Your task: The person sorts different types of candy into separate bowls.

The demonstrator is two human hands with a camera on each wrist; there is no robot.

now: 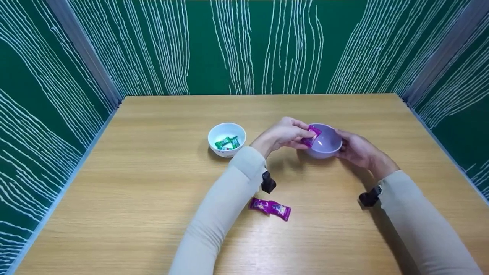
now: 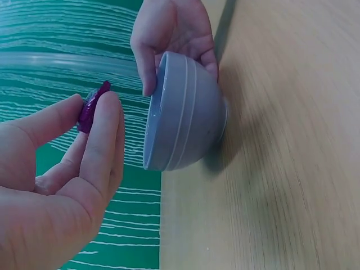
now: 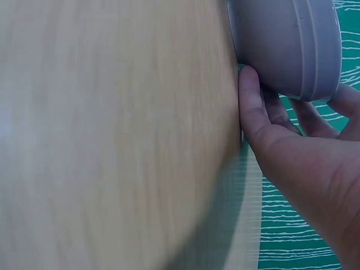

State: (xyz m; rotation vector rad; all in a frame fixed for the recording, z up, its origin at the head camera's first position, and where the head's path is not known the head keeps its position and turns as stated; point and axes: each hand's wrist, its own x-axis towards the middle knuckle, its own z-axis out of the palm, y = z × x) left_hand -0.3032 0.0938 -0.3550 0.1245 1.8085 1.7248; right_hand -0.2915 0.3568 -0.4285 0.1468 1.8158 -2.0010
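In the head view my left hand (image 1: 284, 133) pinches a purple-wrapped candy (image 1: 314, 131) between thumb and fingers. It holds the candy at the left side of a lilac bowl (image 1: 329, 142), over the rim. The left wrist view shows the candy (image 2: 88, 112) edge-on, apart from the bowl (image 2: 194, 115). My right hand (image 1: 359, 151) grips the bowl from the right, its thumb at the rim and other fingers low on the outer wall. Nearer to me, two more purple candies (image 1: 270, 207) lie end to end on the table.
A white bowl (image 1: 226, 153) with several green-wrapped candies (image 1: 222, 143) stands left of the lilac bowl. The wooden table (image 1: 153, 152) is bordered by green walls (image 1: 198, 46) with white wavy lines at the back and sides.
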